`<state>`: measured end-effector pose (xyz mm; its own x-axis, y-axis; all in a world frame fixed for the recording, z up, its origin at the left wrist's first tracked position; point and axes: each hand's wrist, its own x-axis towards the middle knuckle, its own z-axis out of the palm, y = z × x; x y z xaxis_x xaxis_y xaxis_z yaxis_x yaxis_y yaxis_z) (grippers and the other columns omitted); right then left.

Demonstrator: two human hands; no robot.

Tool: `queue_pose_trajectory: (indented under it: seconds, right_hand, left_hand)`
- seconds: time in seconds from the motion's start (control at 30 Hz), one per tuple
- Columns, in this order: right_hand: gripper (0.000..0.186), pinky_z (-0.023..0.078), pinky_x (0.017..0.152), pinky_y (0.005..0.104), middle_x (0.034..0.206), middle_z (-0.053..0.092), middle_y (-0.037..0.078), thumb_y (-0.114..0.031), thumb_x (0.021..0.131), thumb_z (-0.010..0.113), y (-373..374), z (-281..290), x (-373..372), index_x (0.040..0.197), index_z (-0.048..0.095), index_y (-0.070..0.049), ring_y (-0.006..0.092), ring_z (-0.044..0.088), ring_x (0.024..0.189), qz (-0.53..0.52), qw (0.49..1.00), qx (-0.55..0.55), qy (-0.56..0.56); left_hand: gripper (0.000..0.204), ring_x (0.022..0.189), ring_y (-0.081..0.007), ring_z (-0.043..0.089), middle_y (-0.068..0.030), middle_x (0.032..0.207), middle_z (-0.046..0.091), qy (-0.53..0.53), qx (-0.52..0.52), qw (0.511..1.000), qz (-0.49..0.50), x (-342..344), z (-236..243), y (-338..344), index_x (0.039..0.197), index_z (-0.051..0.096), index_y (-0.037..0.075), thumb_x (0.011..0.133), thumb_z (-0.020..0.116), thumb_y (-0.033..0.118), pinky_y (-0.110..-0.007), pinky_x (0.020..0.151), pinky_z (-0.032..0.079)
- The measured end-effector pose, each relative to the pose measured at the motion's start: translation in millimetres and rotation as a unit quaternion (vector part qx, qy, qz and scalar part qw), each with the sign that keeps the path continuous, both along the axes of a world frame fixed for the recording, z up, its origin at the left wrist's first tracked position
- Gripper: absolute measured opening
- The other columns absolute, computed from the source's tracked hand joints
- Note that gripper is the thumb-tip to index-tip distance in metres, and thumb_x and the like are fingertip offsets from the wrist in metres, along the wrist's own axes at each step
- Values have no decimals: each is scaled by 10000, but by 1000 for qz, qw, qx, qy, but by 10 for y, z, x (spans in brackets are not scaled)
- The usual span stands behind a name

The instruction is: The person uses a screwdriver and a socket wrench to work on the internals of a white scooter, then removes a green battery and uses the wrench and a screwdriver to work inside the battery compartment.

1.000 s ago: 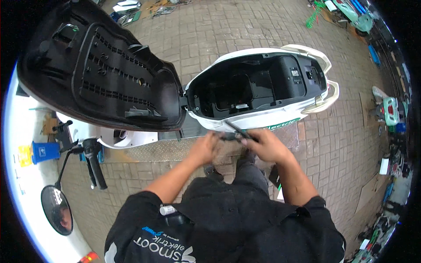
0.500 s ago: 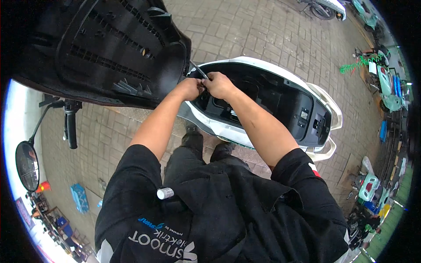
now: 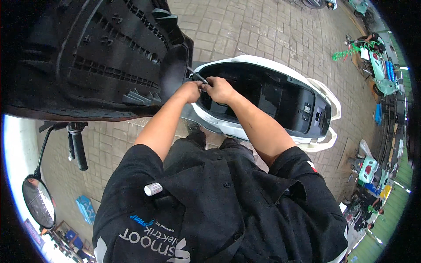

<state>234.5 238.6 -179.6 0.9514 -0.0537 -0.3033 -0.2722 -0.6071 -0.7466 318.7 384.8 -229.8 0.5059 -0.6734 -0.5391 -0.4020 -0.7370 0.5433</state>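
A white scooter (image 3: 258,61) stands in front of me with its black storage tub (image 3: 287,111) exposed. The raised black seat (image 3: 114,48) tilts up at the left, its ribbed underside toward me. A thin metal rod (image 3: 196,75) runs from near the seat's hinge end down to my fingers. My right hand (image 3: 219,90) is closed around the rod's lower end at the tub's left end. Close against it, my left hand (image 3: 191,91) has its fingers pinched together; what they grip is hidden.
A handlebar grip (image 3: 78,149) and round mirror (image 3: 39,201) stick out at the left. White grab rails (image 3: 329,98) curve at the scooter's right end. A blue bag (image 3: 85,209) lies on the paved floor (image 3: 245,30). Pale green scooters (image 3: 382,72) stand along the right.
The view has shifted slightly, so the seat and mirror appear lower. Both hands stay together at the rod's lower end, with small changes in the fingers.
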Motion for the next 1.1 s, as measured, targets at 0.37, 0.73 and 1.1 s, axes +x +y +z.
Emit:
queue_pose_trajectory:
  seconds: [0.37,0.73,1.1]
  right_hand:
    - [275,493,829,474,954,677,237,-239,902,588,-71,127,411,1005,664,4,410,639,935,301,950,-79,-2]
    - [333,546,802,409,931,695,250,-244,826,603,274,187,680,928,704,57,351,691,921,208,966,-55,141]
    - [427,472,910,483,1103,606,243,-389,966,501,-821,-106,284,1152,608,-20,433,575,1053,-88,978,-110,-153]
  left_hand:
    - [345,1070,-365,618,-199,1144,653,-86,60,994,0,-110,-174,187,1084,648,44,969,460,309,-439,900,500]
    - [308,926,-378,645,-240,1031,660,57,-365,897,241,-10,-1187,561,999,633,-13,973,449,233,-458,798,517]
    - [198,919,-336,661,-103,1033,683,-222,-169,959,48,-344,-271,303,1008,702,127,827,676,202,-437,774,533]
